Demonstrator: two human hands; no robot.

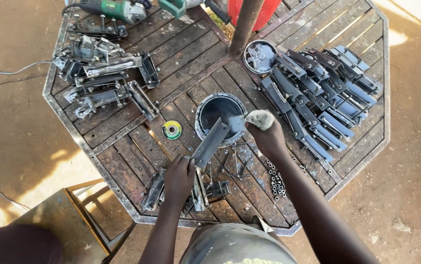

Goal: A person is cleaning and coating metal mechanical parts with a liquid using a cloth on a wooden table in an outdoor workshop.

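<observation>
2 hands [178,178], 1 paint can [218,117], 1 can lid [260,56], 1 grinding disc [172,130], 1 angle grinder [115,10], 1 rag [260,119].

Outdoor metalwork yard, dirt ground, slatted table [122,122], angle grinder [115,10], stacked metal parts [100,73], paint can [219,112]

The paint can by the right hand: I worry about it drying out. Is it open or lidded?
Open. The paint can shows its dark inside, and a round lid lies apart near the pole.
</observation>
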